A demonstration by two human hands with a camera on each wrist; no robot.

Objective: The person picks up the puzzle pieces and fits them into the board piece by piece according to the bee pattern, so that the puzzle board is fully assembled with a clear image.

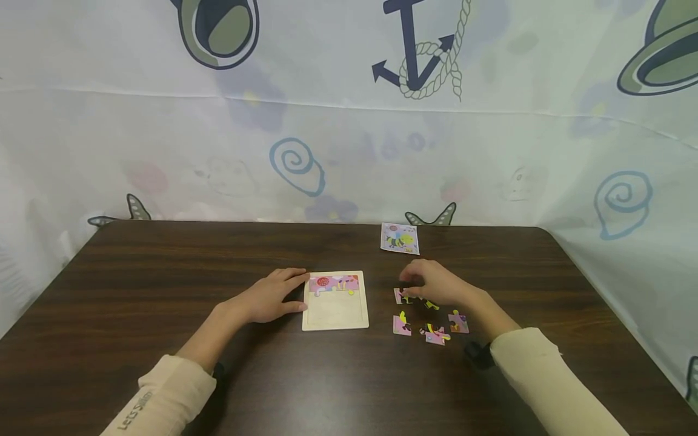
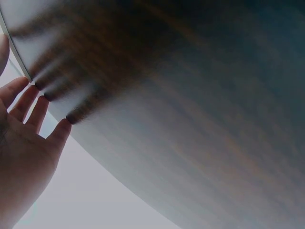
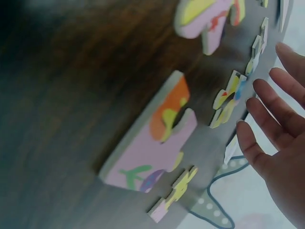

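My left hand (image 1: 278, 295) rests at the left edge of a square wooden puzzle board (image 1: 334, 315), its fingers spread and touching the rim. Pink jigsaw pieces (image 1: 340, 283) fill the top strip of the board; bare wood shows below them. To the right, my right hand (image 1: 438, 283) hovers over loose puzzle pieces, covering part of a pink piece (image 1: 402, 296) and a yellow one (image 1: 431, 305). In the right wrist view the fingers (image 3: 274, 105) are loosely extended and hold nothing. A pink and orange puzzle piece (image 3: 150, 143) lies large in the foreground there.
Nearer the front lie more loose pieces: one at the left (image 1: 402, 325), one in the middle (image 1: 435, 335) and one at the right (image 1: 458, 322). A bee picture card (image 1: 400, 238) sits at the back edge of the dark table (image 1: 163, 272). A patterned cloth (image 1: 349, 121) hangs behind.
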